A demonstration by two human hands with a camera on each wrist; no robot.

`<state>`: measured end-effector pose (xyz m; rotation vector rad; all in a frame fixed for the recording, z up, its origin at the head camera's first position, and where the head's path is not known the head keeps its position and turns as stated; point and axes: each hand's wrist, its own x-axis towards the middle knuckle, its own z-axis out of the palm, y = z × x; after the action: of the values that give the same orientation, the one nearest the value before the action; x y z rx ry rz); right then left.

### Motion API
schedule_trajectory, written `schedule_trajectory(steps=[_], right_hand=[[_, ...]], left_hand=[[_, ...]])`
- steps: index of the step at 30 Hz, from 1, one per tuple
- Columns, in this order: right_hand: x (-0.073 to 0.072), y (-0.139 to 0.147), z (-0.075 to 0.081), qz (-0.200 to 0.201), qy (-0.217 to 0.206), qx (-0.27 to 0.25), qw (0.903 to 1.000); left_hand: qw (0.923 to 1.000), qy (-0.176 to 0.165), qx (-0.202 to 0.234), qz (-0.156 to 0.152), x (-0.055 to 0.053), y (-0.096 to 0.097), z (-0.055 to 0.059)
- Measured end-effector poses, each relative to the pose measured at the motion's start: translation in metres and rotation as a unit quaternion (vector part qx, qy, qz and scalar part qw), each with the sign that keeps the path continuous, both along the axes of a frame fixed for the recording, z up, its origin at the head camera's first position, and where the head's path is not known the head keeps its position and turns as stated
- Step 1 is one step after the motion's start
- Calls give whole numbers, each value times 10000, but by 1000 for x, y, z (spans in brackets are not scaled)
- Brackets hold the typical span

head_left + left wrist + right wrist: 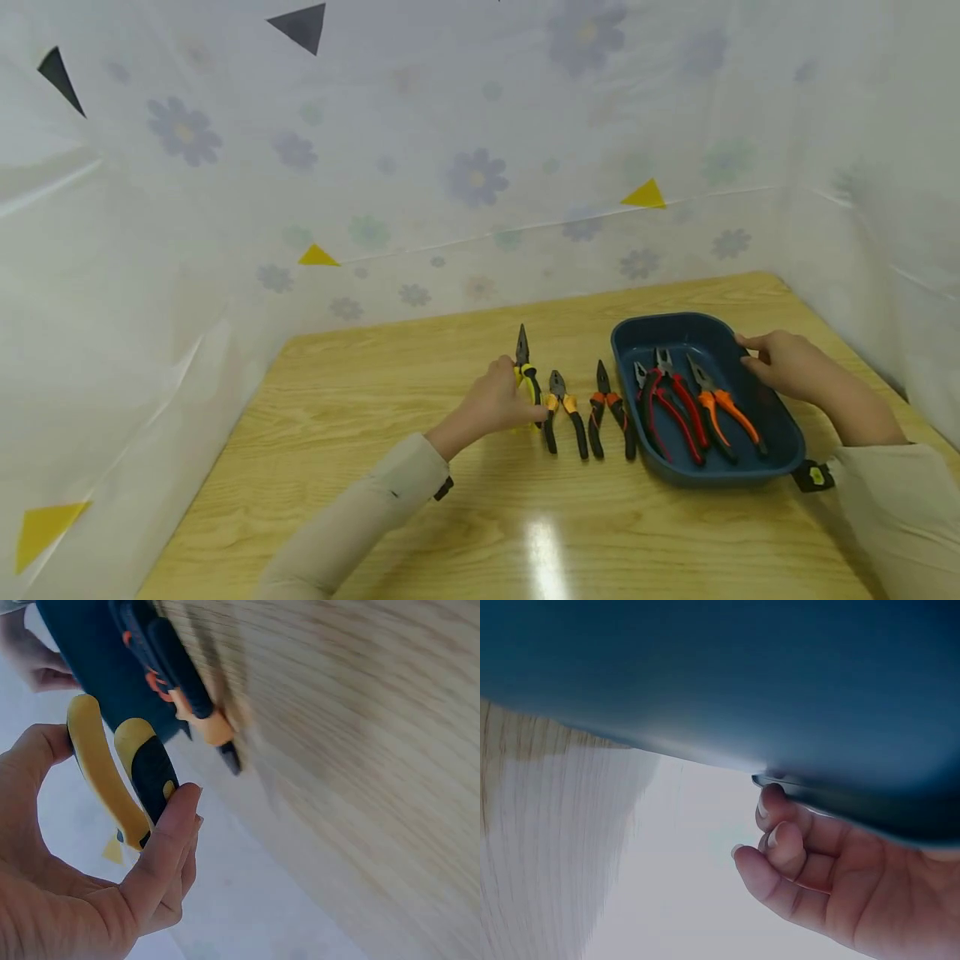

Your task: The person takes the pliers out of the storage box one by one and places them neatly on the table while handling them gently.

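Note:
My left hand (491, 402) holds long-nose pliers (522, 346) with yellow and black handles, their dark jaws aimed at the back of the table. In the left wrist view, thumb and fingers span both handles (97, 765). At the right, my right hand (798, 371) grips the side rim of a dark blue plastic tray (712, 477); its curled fingers (784, 847) show under the rim in the right wrist view. Inside the tray lie red-and-black pliers (681, 408) and orange-handled long-nose pliers (723, 400).
Between the left hand and the tray, pliers with yellow-orange and black handles (553, 408) and black-and-orange long-nose pliers (597, 408) lie side by side on the wooden table (337, 400). A flower-patterned plastic sheet (420, 167) stands around the back and sides.

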<state>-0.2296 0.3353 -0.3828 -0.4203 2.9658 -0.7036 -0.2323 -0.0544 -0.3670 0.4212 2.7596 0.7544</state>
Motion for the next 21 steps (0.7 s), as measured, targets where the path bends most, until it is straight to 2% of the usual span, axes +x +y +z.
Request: schedule_trajectory(steps=[8, 12, 17, 21], right_hand=[[0, -1, -1, -5, -12, -14, 10000], [-1, -1, -1, -22, 3, 6, 10000], [-1, 1, -1, -18, 29, 54, 10000], [-1, 1, 0, 1, 8, 17, 10000]], left_hand=[[9971, -75, -761, -26, -4, -14, -14], [9956, -168, -915, -72, -7, -14, -22], [9893, -145, -1444, -157, -10, -10, -31], [9859, -136, -1663, -140, -13, -8, -37]])
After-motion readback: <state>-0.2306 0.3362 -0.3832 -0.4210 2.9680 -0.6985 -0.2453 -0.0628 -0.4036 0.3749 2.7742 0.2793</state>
